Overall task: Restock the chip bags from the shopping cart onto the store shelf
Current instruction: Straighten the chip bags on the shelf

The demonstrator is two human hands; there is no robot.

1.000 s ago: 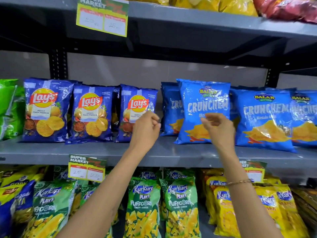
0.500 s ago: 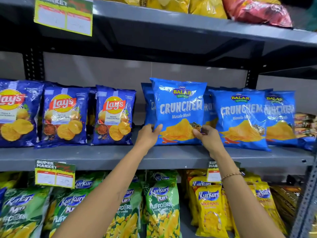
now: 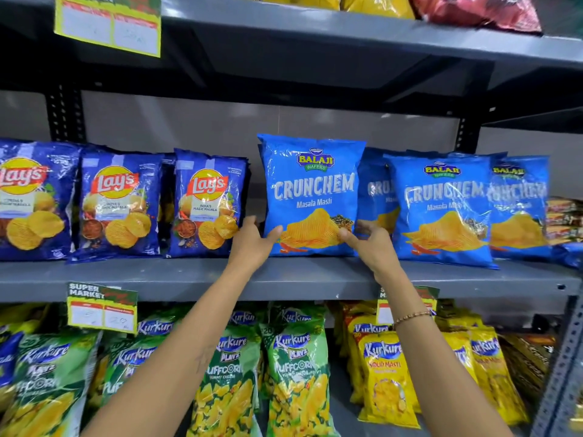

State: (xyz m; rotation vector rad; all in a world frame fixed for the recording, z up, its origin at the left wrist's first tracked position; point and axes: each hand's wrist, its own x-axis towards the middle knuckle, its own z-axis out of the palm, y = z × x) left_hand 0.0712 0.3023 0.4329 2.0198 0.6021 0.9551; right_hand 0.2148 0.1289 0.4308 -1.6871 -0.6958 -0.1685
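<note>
The shopping cart was out of view. On the top shelf (image 3: 347, 29) only the lower edges of yellow and red bags showed, cut off by the frame, and the price tag (image 3: 107, 25) hanging from it was too blurred to read. At the far right a stack of small packets (image 3: 564, 222) was hard to make out. More Crunchem bags (image 3: 444, 209) stood to the right, overlapping one another so that their lettering was partly covered.

The front Crunchem bag (image 3: 310, 197) stood upright on the middle shelf (image 3: 189, 279), its bottom edge resting on the shelf, with another bag largely hidden behind it. The left hand (image 3: 252, 244) was closed on the bag's lower left corner, thumb over the front and the fingers out of sight behind. The right hand (image 3: 370, 244) gripped the lower right corner the same way, thumb on the printed chips. Both forearms reached up from below, the right wrist wearing a thin bracelet (image 3: 411, 316). The Lay's bags (image 3: 209, 203) stood just left of the left hand, and Kurkure bags (image 3: 295, 373) filled the lower shelf, partly hidden by the arms.
</note>
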